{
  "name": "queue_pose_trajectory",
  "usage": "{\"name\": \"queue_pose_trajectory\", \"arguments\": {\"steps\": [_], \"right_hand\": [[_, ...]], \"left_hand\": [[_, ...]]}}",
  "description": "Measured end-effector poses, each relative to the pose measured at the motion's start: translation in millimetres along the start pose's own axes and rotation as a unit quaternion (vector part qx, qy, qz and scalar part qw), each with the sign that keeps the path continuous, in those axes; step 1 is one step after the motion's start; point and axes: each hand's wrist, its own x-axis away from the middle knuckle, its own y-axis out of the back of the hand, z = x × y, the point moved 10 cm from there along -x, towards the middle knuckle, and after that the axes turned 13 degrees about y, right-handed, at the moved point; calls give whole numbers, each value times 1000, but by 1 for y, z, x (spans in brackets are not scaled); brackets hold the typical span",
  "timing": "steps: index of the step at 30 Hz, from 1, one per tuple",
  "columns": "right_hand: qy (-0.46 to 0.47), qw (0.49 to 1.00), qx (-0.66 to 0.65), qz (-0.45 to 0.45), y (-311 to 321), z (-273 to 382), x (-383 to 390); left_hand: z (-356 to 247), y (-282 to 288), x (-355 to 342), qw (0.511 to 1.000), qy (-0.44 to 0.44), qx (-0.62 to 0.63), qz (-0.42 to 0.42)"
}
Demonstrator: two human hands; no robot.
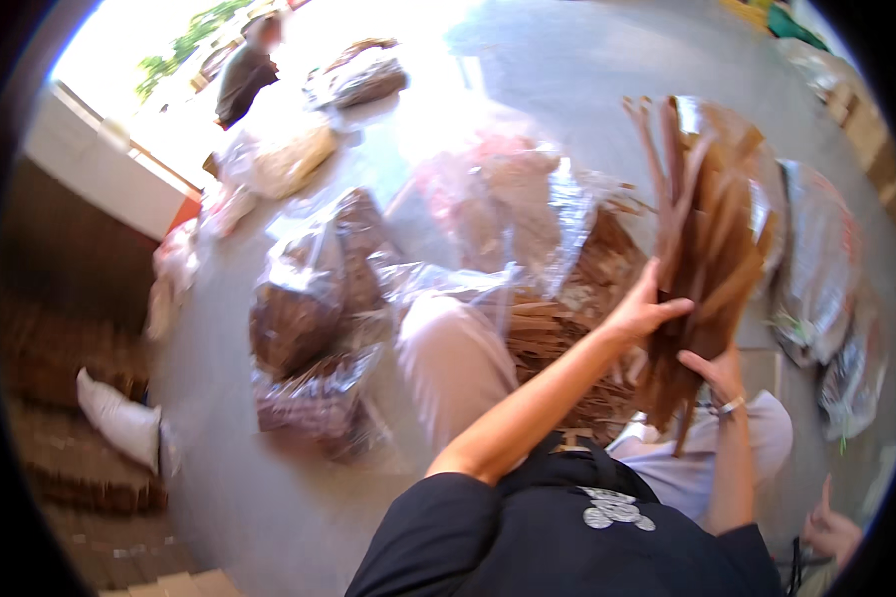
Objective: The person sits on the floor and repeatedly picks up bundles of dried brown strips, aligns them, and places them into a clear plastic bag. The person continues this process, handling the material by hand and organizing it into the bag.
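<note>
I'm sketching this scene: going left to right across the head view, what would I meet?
White stuffed sack, clear plastic bag of dark brown material, left knee in pale trousers, bundle of long flat brown strips, silvery-grey plastic sack.

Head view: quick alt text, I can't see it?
The person's left hand and right hand hold a bundle of long brown strips. A loose pile of similar pieces lies in front, with filled plastic bags on the grey floor.

Strips (709, 244) glossy; plastic bags (304, 274) shiny, crinkled.
</note>
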Motion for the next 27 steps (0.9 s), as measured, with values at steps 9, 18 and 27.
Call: {"name": "queue_pose_trajectory", "arguments": {"steps": [9, 18, 27], "right_hand": [[17, 998, -64, 11, -3, 12, -31], [-72, 959, -271, 23, -10, -6, -22], [-117, 960, -253, 10, -3, -17, -16]], "left_hand": [[-62, -11, 15, 995, 55, 26, 83], [-44, 0, 13, 978, 173, 60, 100], [-22, 3, 10, 970, 209, 90, 84]]}}
